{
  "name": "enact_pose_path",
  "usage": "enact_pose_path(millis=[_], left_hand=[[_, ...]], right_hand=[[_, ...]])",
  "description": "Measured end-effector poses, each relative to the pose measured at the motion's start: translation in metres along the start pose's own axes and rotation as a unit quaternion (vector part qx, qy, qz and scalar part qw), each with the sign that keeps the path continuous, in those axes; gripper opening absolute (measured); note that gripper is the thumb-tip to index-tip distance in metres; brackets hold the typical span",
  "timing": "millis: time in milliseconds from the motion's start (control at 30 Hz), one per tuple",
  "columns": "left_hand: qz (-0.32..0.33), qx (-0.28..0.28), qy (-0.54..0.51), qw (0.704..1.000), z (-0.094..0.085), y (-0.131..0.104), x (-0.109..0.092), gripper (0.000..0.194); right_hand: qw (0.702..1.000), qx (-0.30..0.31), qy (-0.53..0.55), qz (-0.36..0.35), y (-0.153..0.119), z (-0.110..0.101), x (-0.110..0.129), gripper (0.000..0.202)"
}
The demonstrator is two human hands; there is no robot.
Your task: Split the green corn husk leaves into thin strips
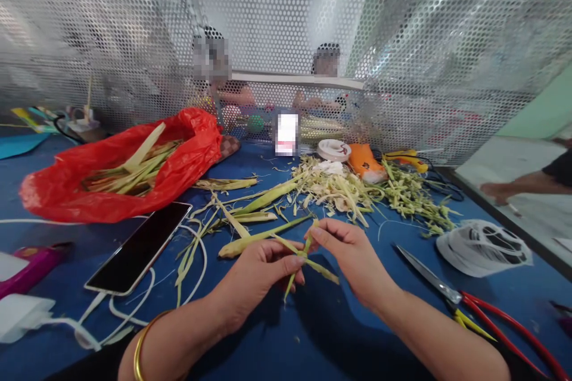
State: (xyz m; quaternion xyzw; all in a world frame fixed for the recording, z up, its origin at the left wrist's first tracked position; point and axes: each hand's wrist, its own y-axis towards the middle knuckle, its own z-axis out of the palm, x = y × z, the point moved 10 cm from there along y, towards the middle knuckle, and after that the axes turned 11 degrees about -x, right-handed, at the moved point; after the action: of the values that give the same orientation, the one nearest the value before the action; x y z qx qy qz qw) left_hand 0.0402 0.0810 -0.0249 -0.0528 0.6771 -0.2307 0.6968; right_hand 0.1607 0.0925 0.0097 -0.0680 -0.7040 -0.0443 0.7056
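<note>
Above the blue table (pixel 250 339), my left hand (pixel 263 271) pinches crossed green leaf strips (pixel 322 271) between thumb and fingers. Close beside it on the right, my right hand (pixel 342 244) has its thumb and forefinger closed on an upper end of the same strips. One strip points down below the fingers, another slants to the lower right. Behind my left hand lies a long pale-green husk piece (pixel 241 245). More husks and a heap of pale curled shavings (pixel 330 184) are farther back.
A red plastic bag (pixel 58 190) of husks and a phone (pixel 138 250) with white cables lie left. Scissors (pixel 429 277), a white twine roll (pixel 482 247), green pieces (pixel 415 199) and an orange packet (pixel 364 161) lie right. Behind a perforated screen (pixel 277 18) are two people.
</note>
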Motion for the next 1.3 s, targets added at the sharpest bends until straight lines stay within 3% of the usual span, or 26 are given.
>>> enact_pose_path(millis=[100, 267, 367, 467, 567, 733, 867, 1033, 1300], left_hand=[[0.001, -0.018, -0.022, 1.000, -0.005, 0.001, -0.005, 0.038], [-0.005, -0.013, -0.012, 1.000, -0.005, 0.000, -0.007, 0.028], [0.002, -0.007, -0.008, 1.000, -0.004, 0.000, -0.008, 0.026], [0.018, -0.002, 0.007, 1.000, -0.004, 0.002, -0.009, 0.025], [0.034, -0.009, 0.024, 0.999, -0.004, 0.003, -0.010, 0.024], [0.032, -0.022, 0.016, 0.999, -0.006, 0.004, -0.010, 0.025], [0.128, -0.074, 0.066, 0.987, -0.017, 0.000, -0.030, 0.032], [0.217, -0.121, 0.209, 0.946, -0.021, -0.007, -0.043, 0.018], [0.165, -0.127, 0.180, 0.962, -0.024, 0.000, -0.032, 0.020]], right_hand=[[1.000, -0.017, 0.016, 0.008, 0.001, -0.004, 0.000, 0.025], [0.997, -0.039, 0.048, 0.052, 0.003, -0.009, -0.015, 0.027], [0.997, -0.056, 0.039, 0.042, 0.006, -0.014, -0.014, 0.023], [1.000, -0.008, -0.018, 0.020, 0.005, -0.006, -0.008, 0.028], [0.995, 0.045, -0.080, 0.031, 0.000, 0.004, -0.013, 0.017], [0.995, 0.055, -0.072, 0.045, -0.003, 0.007, -0.016, 0.014], [0.998, 0.029, -0.049, 0.035, -0.002, 0.002, -0.011, 0.016], [0.998, 0.003, -0.055, 0.018, -0.001, -0.003, -0.007, 0.017], [0.997, 0.000, -0.077, -0.002, -0.001, -0.002, -0.009, 0.019]])
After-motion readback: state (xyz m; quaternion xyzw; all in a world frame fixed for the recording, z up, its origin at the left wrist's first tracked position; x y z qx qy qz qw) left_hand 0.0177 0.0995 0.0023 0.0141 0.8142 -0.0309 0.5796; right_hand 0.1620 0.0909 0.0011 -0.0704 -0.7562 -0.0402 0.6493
